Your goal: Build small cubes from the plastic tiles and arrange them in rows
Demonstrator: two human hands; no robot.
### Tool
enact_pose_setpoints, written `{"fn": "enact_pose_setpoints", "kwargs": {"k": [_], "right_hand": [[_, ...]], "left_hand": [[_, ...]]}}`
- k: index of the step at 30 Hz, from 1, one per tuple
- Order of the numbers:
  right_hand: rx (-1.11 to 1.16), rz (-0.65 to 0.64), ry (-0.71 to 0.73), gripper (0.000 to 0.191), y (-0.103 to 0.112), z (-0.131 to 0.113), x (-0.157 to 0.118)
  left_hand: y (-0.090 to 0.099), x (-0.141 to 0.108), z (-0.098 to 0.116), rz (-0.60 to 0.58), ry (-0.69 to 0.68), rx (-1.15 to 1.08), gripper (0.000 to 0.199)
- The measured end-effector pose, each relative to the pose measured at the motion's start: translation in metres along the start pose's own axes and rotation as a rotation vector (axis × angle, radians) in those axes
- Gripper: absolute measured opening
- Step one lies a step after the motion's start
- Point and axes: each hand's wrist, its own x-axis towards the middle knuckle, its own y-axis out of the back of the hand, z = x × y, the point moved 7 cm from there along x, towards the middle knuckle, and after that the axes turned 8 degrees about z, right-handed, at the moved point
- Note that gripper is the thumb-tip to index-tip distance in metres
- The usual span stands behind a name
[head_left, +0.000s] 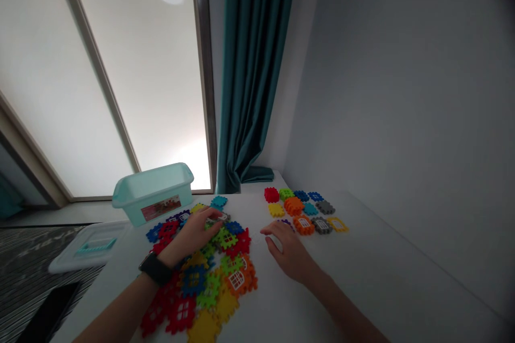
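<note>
My left hand (192,236) lay curled over a large heap of colourful plastic waffle tiles (205,284), its grip unclear; my right hand (288,251), open and empty, rested on the white table (362,278) near a smaller, neatly spaced group of tiles (301,209)

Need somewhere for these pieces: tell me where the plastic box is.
In the head view, the pale teal box sits at the far left edge of the table, behind the toy pieces by the left hand.

A home room, shown by the teal curtain (253,64), frosted glass door (100,80) and plastic toy tiles (193,281)
</note>
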Motion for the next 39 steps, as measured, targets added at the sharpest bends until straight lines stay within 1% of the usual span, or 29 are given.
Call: {"fn": "enact_pose_setpoints", "kwargs": {"k": [3, 7, 9, 12, 14, 16, 18, 20, 23, 26, 29, 33, 35, 37, 39], "right_hand": [[0.007, -0.103, 0.018, 0.018, -0.016, -0.010, 0.002], [0.010, -0.263, -0.015, 0.018, -0.035, -0.017, 0.008], [0.024, -0.342, -0.061, 0.018, -0.043, -0.018, 0.013], [0.056, -0.414, -0.125, 0.018, -0.053, -0.020, 0.021], [0.078, -0.395, -0.147, 0.019, -0.058, -0.021, 0.024], [0.097, -0.339, -0.159, 0.020, -0.063, -0.021, 0.021], [0.113, -0.289, -0.169, 0.023, -0.066, -0.020, 0.013], [0.132, -0.278, -0.167, 0.026, -0.070, -0.019, 0.002], [0.174, -0.280, -0.162, 0.027, -0.071, -0.020, -0.009], [0.184, -0.222, -0.180, 0.026, -0.068, -0.017, -0.009], [0.161, -0.154, -0.180, 0.027, -0.066, -0.014, -0.003], [0.106, -0.140, -0.128, 0.027, -0.071, -0.011, 0.013], [0.066, -0.169, -0.090, 0.025, -0.080, -0.010, 0.026], [0.007, -0.237, -0.069, 0.024, -0.094, -0.007, 0.042], [-0.017, -0.252, -0.069, 0.023, -0.109, -0.002, 0.061]], "left_hand": [[0.015, -0.018, -0.005, 0.015, -0.011, 0.023, 0.022], [0.035, -0.037, -0.021, 0.119, -0.020, 0.106, 0.023], [0.039, -0.045, -0.029, 0.138, -0.034, 0.142, 0.024], [0.038, -0.052, -0.032, 0.105, -0.069, 0.204, 0.024], [0.036, -0.054, -0.031, 0.084, -0.084, 0.233, 0.023], [0.033, -0.056, -0.027, 0.074, -0.096, 0.258, 0.022], [0.030, -0.057, -0.024, 0.070, -0.105, 0.278, 0.021], [0.027, -0.058, -0.022, 0.063, -0.112, 0.289, 0.020], [0.020, -0.061, -0.019, 0.031, -0.123, 0.293, 0.020], [0.016, -0.062, -0.018, 0.022, -0.125, 0.296, 0.021], [0.016, -0.062, -0.018, 0.032, -0.125, 0.303, 0.021], [0.017, -0.060, -0.020, 0.047, -0.114, 0.324, 0.019], [0.019, -0.059, -0.022, 0.061, -0.103, 0.337, 0.018], [0.020, -0.059, -0.023, 0.078, -0.094, 0.344, 0.017], [0.021, -0.058, -0.025, 0.094, -0.084, 0.348, 0.016]]}}
